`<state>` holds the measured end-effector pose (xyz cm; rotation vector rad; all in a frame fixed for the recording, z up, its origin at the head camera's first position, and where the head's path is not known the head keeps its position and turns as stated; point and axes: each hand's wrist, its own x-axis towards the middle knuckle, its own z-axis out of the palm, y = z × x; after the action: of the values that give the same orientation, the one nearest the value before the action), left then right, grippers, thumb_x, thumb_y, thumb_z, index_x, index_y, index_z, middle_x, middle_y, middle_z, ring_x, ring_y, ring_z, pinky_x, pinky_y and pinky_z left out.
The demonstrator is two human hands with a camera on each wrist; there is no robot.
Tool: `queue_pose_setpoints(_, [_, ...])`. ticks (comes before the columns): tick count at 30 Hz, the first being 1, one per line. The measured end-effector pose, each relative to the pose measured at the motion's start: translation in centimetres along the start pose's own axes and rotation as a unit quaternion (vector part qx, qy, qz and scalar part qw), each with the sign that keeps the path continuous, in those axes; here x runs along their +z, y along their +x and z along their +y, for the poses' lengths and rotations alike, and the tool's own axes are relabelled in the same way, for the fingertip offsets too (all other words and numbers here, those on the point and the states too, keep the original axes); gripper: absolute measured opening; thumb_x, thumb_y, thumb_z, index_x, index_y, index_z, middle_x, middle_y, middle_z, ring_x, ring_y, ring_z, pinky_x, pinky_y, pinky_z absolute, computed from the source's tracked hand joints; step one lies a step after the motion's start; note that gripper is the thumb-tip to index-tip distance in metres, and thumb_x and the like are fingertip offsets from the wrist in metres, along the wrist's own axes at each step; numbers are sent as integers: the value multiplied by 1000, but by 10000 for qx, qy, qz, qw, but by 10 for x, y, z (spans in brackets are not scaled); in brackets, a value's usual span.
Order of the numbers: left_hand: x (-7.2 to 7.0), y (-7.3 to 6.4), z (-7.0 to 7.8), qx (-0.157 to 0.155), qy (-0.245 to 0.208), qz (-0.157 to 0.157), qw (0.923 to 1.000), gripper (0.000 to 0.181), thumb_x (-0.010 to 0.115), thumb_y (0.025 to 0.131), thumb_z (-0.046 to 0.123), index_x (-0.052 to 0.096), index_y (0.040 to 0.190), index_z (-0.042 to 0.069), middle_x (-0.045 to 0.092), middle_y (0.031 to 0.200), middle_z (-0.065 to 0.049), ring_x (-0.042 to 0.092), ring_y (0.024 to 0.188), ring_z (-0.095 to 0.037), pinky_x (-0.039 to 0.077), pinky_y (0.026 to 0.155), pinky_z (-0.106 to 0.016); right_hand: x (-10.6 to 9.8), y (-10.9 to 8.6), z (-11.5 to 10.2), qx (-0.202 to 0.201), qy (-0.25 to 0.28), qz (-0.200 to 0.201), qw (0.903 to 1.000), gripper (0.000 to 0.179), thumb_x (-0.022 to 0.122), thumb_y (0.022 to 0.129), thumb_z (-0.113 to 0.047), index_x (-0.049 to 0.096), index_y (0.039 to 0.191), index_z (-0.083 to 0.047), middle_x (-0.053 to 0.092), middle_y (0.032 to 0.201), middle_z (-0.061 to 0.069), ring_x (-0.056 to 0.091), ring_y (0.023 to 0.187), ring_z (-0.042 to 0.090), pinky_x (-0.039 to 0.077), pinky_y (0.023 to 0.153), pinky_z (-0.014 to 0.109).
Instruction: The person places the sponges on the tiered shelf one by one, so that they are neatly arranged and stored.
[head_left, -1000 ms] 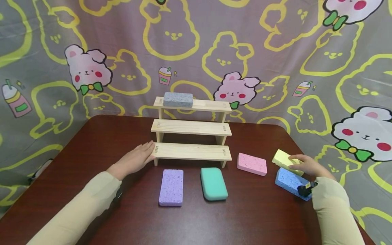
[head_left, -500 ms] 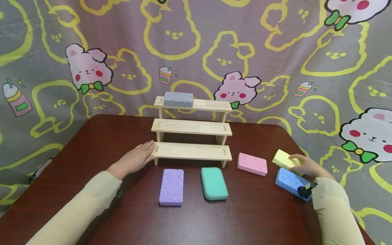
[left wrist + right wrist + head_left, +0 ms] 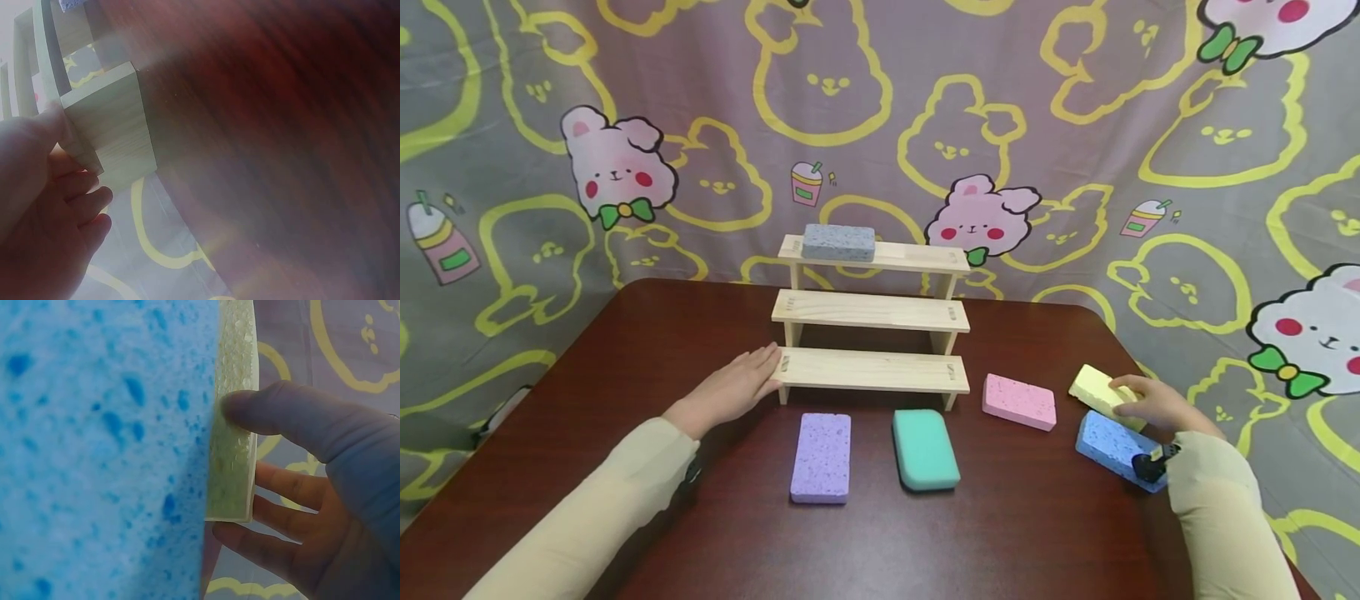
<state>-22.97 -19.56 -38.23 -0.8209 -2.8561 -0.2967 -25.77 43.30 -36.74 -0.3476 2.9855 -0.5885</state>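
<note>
My left hand (image 3: pixel 726 392) grips the left end of the lowest board of a three-tier wooden shelf (image 3: pixel 872 371). In the left wrist view, thumb and fingers lie on either side of that board's end, above the side panel (image 3: pixel 119 131). At the right, my right hand (image 3: pixel 1157 406) holds a pale yellow sponge (image 3: pixel 1093 390), thumb on one face and fingers on the other. Just in front of it lies a speckled blue sponge (image 3: pixel 1105 442), partly covered by the wrist camera. That blue sponge fills much of the right wrist view.
A grey sponge (image 3: pixel 838 242) sits on the top board, toward its left end. On the dark wooden table (image 3: pixel 880 550) lie a purple sponge (image 3: pixel 822 458), a teal sponge (image 3: pixel 925 450) and a pink sponge (image 3: pixel 1018 402). Behind hangs a patterned curtain (image 3: pixel 850 183).
Both hands keep nearly the same place. The whole head view shifts very slightly; the sponges and shelf stay where they are.
</note>
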Motion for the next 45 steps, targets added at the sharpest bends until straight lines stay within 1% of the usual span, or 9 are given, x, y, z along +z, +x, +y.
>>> queue_pose_setpoints(6, [0, 0, 0, -12, 26, -15, 10000, 51, 50, 95, 18, 38, 131, -16, 37, 135, -31, 34, 126, -39, 26, 105, -49, -8, 4, -4, -166, -109, 240, 9995, 45, 71, 79, -16, 54, 114, 6, 51, 110, 35, 49, 95, 44, 43, 76, 52])
queue_pose_setpoints(9, [-1, 0, 0, -31, 32, -15, 10000, 51, 50, 95, 18, 38, 131, -16, 37, 135, -31, 34, 127, -39, 26, 105, -49, -14, 6, -12, -171, -141, 322, 9992, 46, 70, 80, -17, 53, 116, 6, 49, 114, 36, 46, 99, 47, 41, 78, 56])
queue_pose_setpoints(14, [-1, 0, 1, -14, 12, -15, 10000, 51, 50, 95, 18, 38, 131, -16, 37, 135, -31, 33, 127, -39, 26, 105, -49, -22, 11, -25, -314, -247, 522, 9978, 46, 70, 81, -18, 53, 118, 3, 50, 114, 34, 47, 98, 45, 40, 78, 54])
queue_pose_setpoints(18, [0, -1, 1, -13, 1, -30, 10000, 51, 50, 95, 18, 38, 131, -16, 36, 135, -31, 33, 127, -39, 26, 105, -49, -28, 15, -38, -273, -241, 516, 9980, 47, 67, 84, -23, 51, 121, 1, 48, 115, 33, 46, 98, 43, 40, 78, 55])
queue_pose_setpoints(24, [-1, -1, 1, -49, 6, -59, 10000, 51, 50, 95, 19, 37, 132, -15, 36, 136, -31, 33, 127, -39, 26, 105, -49, -38, 24, -58, -378, -146, 507, 9979, 48, 64, 87, -22, 49, 125, 2, 45, 123, 32, 42, 107, 44, 36, 85, 59])
queue_pose_setpoints(27, [-1, 0, 1, -45, 0, -35, 10000, 51, 50, 95, 18, 38, 131, -15, 36, 135, -31, 34, 127, -39, 26, 105, -49, -42, 29, -68, -485, -106, 541, 9973, 47, 64, 86, -21, 49, 125, 1, 46, 124, 30, 42, 108, 42, 36, 87, 58])
queue_pose_setpoints(32, [-1, -1, 1, 40, 14, 6, 10000, 50, 51, 95, 17, 39, 130, -17, 37, 134, -32, 35, 126, -40, 27, 104, -50, -47, 36, -87, -768, -113, 661, 9948, 45, 65, 86, -18, 50, 125, 0, 49, 121, 28, 45, 102, 39, 37, 84, 53])
queue_pose_setpoints(39, [-3, -1, 2, 68, 7, 51, 10000, 50, 51, 94, 17, 39, 129, -17, 38, 133, -32, 35, 125, -40, 28, 104, -50, -54, 47, -112, -938, -148, 804, 9922, 45, 66, 85, -19, 51, 125, -4, 50, 119, 25, 45, 93, 35, 38, 76, 47])
queue_pose_setpoints(45, [-3, -1, 2, 50, 33, 36, 10000, 50, 51, 95, 18, 39, 130, -16, 38, 133, -32, 35, 125, -40, 28, 104, -50, -58, 56, -130, -1171, -171, 927, 9886, 43, 66, 83, -17, 53, 123, -4, 52, 120, 23, 46, 99, 35, 38, 80, 47])
